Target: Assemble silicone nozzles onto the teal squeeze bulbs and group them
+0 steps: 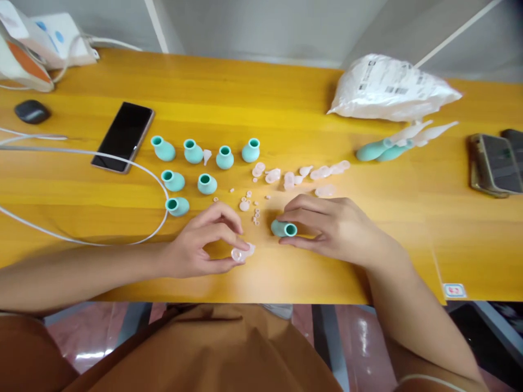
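My left hand (202, 242) pinches a small clear silicone tip (242, 252) between thumb and fingers, just above the yellow table (286, 114). My right hand (330, 226) grips a teal rubber bulb (283, 228) lying on its side, its opening toward the left hand. The two hands sit a few centimetres apart near the table's front edge. Several more teal bulbs (204, 158) stand in rows beyond my left hand. Clear tips (300, 174) and tiny pale beads (251, 204) lie scattered beyond both hands.
A black phone (123, 136) lies at the back left, with a white cable (102, 201) looping past it. A dark mouse (31, 111) lies far left. A white plastic bag (390, 87), two assembled teal pieces (384, 149) and another phone (494, 163) are on the right.
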The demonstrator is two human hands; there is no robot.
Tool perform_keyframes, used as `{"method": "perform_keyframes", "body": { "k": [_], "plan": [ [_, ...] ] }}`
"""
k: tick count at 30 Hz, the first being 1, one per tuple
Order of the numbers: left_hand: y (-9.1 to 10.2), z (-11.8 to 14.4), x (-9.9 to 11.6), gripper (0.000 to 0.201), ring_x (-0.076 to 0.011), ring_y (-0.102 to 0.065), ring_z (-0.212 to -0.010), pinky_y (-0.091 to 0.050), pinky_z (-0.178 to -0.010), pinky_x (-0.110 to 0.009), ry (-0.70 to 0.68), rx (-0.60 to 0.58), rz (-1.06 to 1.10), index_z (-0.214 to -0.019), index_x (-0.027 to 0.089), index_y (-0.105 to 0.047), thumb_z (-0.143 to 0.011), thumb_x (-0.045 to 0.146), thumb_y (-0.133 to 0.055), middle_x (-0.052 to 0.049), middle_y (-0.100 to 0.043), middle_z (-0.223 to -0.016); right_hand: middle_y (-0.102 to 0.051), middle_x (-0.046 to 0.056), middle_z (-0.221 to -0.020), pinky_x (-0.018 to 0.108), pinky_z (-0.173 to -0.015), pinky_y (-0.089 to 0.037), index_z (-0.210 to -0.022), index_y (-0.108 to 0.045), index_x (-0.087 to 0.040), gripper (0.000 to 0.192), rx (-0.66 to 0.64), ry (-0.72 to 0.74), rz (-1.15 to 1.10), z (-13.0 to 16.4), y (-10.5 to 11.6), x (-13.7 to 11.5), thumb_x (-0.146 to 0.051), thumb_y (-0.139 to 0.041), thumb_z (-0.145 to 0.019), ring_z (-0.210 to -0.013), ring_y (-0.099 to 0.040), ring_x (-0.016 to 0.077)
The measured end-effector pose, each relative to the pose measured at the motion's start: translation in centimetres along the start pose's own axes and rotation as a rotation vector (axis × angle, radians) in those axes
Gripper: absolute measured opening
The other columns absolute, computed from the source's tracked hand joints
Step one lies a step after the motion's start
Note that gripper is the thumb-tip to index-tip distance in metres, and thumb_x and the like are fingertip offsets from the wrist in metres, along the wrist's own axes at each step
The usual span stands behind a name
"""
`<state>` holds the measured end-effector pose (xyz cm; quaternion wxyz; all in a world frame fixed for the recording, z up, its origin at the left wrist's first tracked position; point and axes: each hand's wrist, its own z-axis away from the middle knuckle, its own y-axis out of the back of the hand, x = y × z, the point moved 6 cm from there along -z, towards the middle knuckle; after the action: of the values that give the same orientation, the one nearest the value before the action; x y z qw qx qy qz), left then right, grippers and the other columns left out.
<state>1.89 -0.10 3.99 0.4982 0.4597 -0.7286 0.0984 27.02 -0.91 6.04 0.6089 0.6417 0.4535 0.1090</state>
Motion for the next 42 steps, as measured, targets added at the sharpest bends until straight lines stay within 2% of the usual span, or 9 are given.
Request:
{"method": "perform_keyframes", "body": {
  "k": [8, 13, 16, 19, 22, 25, 30, 36, 42],
  "plan": [
    [-0.4, 0.4, -0.1, 0.035, -0.0264, -0.086, -0.118, -0.072, -0.097, -0.039, 0.007, -0.065, 0.234, -0.131, 0.026, -0.071, -0.102, 0.009, -0.082, -0.014, -0.084, -0.132, -0.082, 0.011, -0.127, 0.04, -0.101, -0.067, -0.132, -0.072, -0.025, 0.045, 0.261, 0.04, -0.413, -0.7, 0.7, -0.5, -0.031, -0.095, -0.094, -0.117, -0.081, 0.0262],
    [-0.4, 0.4, -0.3, 0.037, -0.0275, -0.087, -0.113, -0.073, -0.098, -0.042, 0.012, -0.061, 0.306, -0.133, 0.029, -0.074, -0.101, 0.018, -0.088, -0.01, -0.087, -0.118, -0.083, 0.01, -0.126, 0.04, -0.102, -0.068, -0.13, -0.072, -0.025, 0.05, 0.334, -0.015, -0.624, -0.6, -0.6, -0.1, -0.023, -0.1, -0.088, -0.117, -0.082, 0.0253],
    [-0.2, 0.4, -0.4, 0.032, -0.0247, -0.087, -0.103, -0.073, -0.092, -0.036, 0.024, -0.054, 0.249, -0.127, 0.026, -0.079, -0.097, 0.024, -0.092, -0.009, -0.086, -0.11, -0.082, 0.009, -0.122, 0.042, -0.103, -0.068, -0.127, -0.074, -0.024, 0.05, 0.342, -0.026, -0.736, -0.7, -1.1, 0.1, -0.023, -0.102, -0.086, -0.116, -0.082, 0.0265],
    [-0.4, 0.6, -0.6, 0.039, -0.0176, -0.083, -0.089, -0.07, -0.083, -0.027, 0.07, -0.045, 0.246, -0.124, 0.025, -0.078, -0.091, 0.024, -0.098, -0.005, -0.083, -0.104, -0.078, 0.008, -0.118, 0.041, -0.093, -0.071, -0.123, -0.074, -0.025, 0.05, 0.31, -0.038, -0.837, -0.9, -1.3, -0.2, -0.024, -0.103, -0.083, -0.11, -0.082, 0.026],
    [-0.7, 1.2, -1.4, 0.051, -0.0129, -0.077, -0.079, -0.065, -0.074, -0.022, 0.201, 0.015, 0.351, -0.12, 0.024, -0.071, -0.083, 0.031, -0.105, 0.0, -0.079, -0.096, -0.073, 0.006, -0.114, 0.038, -0.088, -0.069, -0.116, -0.076, -0.025, 0.046, 0.27, -0.064, -0.745, -1.0, -1.3, -0.6, -0.029, -0.105, -0.081, -0.105, -0.078, 0.0235],
    [-1.0, 1.5, -1.9, 0.051, -0.0112, -0.072, -0.074, -0.059, -0.066, -0.02, 0.293, 0.024, 0.395, -0.111, 0.022, -0.067, -0.082, 0.04, -0.105, 0.001, -0.076, -0.094, -0.07, 0.006, -0.112, 0.035, -0.089, -0.065, -0.115, -0.078, -0.023, 0.044, 0.247, -0.051, -0.578, -1.1, -1.3, -0.9, -0.039, -0.104, -0.083, -0.103, -0.074, 0.0214],
    [-0.8, 0.8, -1.4, 0.037, -0.0131, -0.071, -0.081, -0.056, -0.07, -0.023, 0.207, -0.025, 0.31, -0.096, 0.021, -0.065, -0.093, 0.037, -0.098, -0.003, -0.077, -0.096, -0.077, 0.008, -0.115, 0.036, -0.088, -0.063, -0.125, -0.078, -0.024, 0.046, 0.228, 0.028, -0.488, -1.2, -1.4, -1.0, -0.045, -0.098, -0.089, -0.104, -0.075, 0.0223],
    [-0.7, 0.5, -1.2, 0.027, -0.0146, -0.071, -0.088, -0.057, -0.074, -0.025, 0.193, -0.016, 0.236, -0.104, 0.022, -0.065, -0.095, 0.015, -0.089, -0.005, -0.076, -0.103, -0.069, 0.006, -0.11, 0.034, -0.083, -0.063, -0.126, -0.079, -0.024, 0.046, 0.23, 0.017, -0.486, -1.0, -1.5, -1.1, -0.05, -0.095, -0.091, -0.098, -0.071, 0.0198],
    [-0.7, 0.5, -1.3, 0.027, -0.0143, -0.071, -0.09, -0.058, -0.076, -0.024, 0.196, 0.006, 0.234, -0.103, 0.022, -0.066, -0.094, 0.015, -0.09, -0.004, -0.076, -0.104, -0.07, 0.007, -0.12, 0.036, -0.094, -0.066, -0.132, -0.077, -0.025, 0.048, 0.233, 0.042, -0.539, -1.0, -1.7, -1.3, -0.043, -0.096, -0.091, -0.109, -0.073, 0.021]
  ]
}}
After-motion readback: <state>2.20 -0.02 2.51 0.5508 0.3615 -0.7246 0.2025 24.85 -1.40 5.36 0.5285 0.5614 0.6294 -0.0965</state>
